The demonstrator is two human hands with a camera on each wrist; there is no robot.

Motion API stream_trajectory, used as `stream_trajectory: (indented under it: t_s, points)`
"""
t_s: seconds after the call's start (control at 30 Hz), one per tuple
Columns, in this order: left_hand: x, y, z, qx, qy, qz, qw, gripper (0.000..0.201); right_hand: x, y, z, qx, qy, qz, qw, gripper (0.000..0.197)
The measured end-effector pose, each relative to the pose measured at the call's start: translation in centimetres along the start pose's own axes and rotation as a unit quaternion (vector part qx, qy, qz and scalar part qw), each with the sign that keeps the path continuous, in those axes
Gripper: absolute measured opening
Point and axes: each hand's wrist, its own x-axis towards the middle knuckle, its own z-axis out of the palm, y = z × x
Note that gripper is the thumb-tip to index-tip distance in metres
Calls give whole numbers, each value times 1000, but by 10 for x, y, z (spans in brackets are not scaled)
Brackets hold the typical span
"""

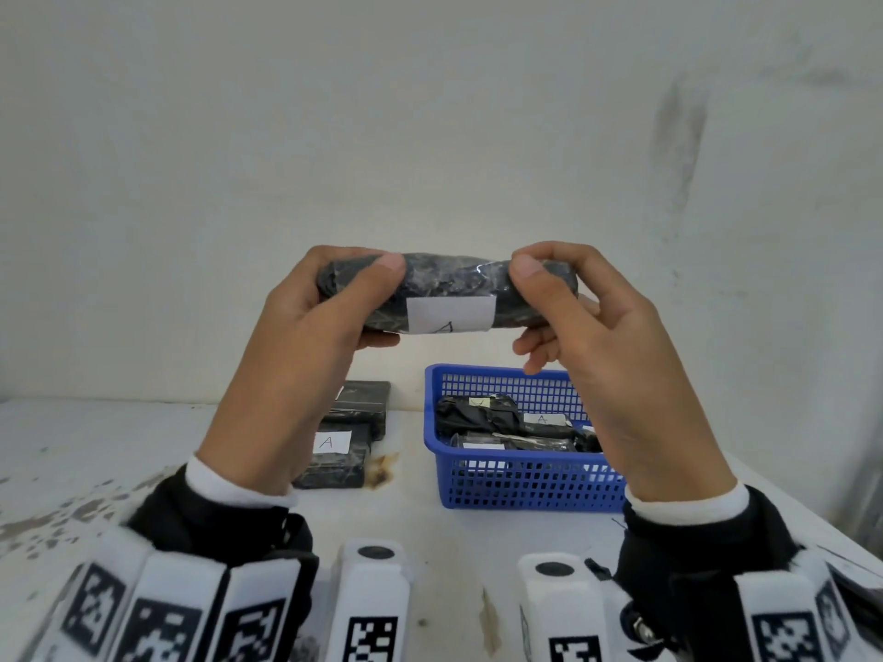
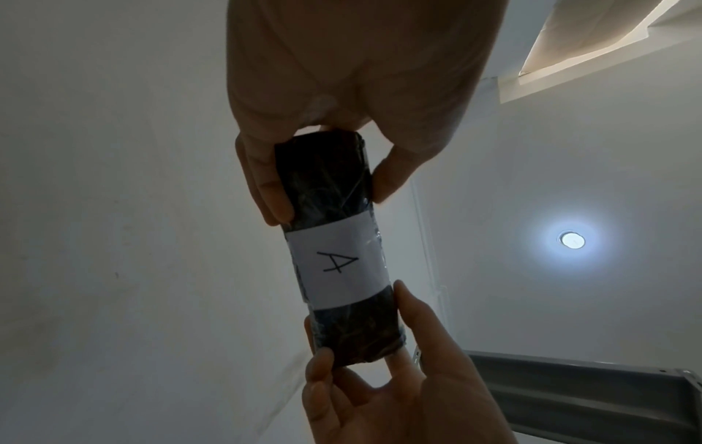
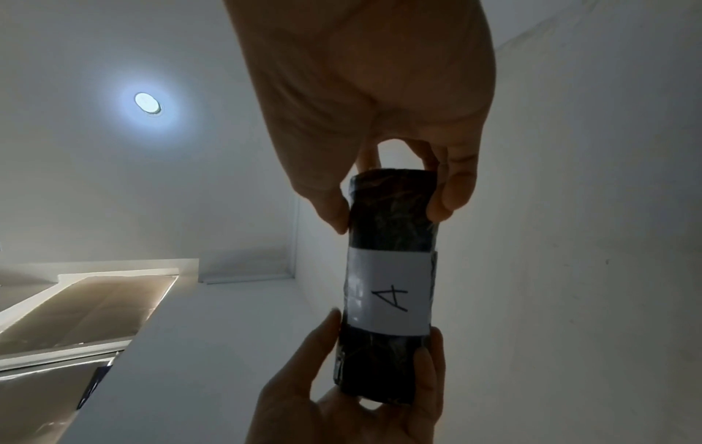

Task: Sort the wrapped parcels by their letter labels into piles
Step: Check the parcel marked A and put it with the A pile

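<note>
1. Head view: a black wrapped parcel (image 1: 449,293) is held up in the middle of the frame, its long axis running left to right. The left hand (image 1: 306,355) grasps its left end, thumb on the near face and fingers curled behind; the right hand (image 1: 607,355) grasps the right end the same way. A white label (image 1: 451,313) with a partly visible "A" faces the camera low on the parcel. Below lies a white, stained table (image 1: 95,451). A pile of black parcels (image 1: 346,437), the nearest labelled "A", sits at centre left of the table; a blue basket (image 1: 525,484) with more black parcels stands just right of it. A pale wall (image 1: 430,112) fills the upper frame.

2. Left wrist view: the parcel (image 2: 334,240) runs top to bottom at centre. The left hand (image 2: 342,75) pinches its upper end between thumb and fingers; the right hand (image 2: 399,390) pinches the lower end. The label (image 2: 338,264) reads "A". A round ceiling light (image 2: 571,239) glows at right.

3. Right wrist view: the parcel (image 3: 387,285) again stands vertical, right of centre. The right hand (image 3: 372,90) grips the top end, the left hand (image 3: 342,405) the bottom. The "A" label (image 3: 389,294) lies sideways. The ceiling light (image 3: 147,102) shines at upper left.
</note>
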Motion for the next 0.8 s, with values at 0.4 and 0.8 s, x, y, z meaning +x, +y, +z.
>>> stream_trajectory:
  t_s: [0.4,0.8]
  points:
    - [-3,-1,4,60,11,8,998,39,-2,3,6,-40,4,-45,998,40]
    - [-6,1,5,86,5,-7,996,78,-3,2,4,-47,18,-34,998,54]
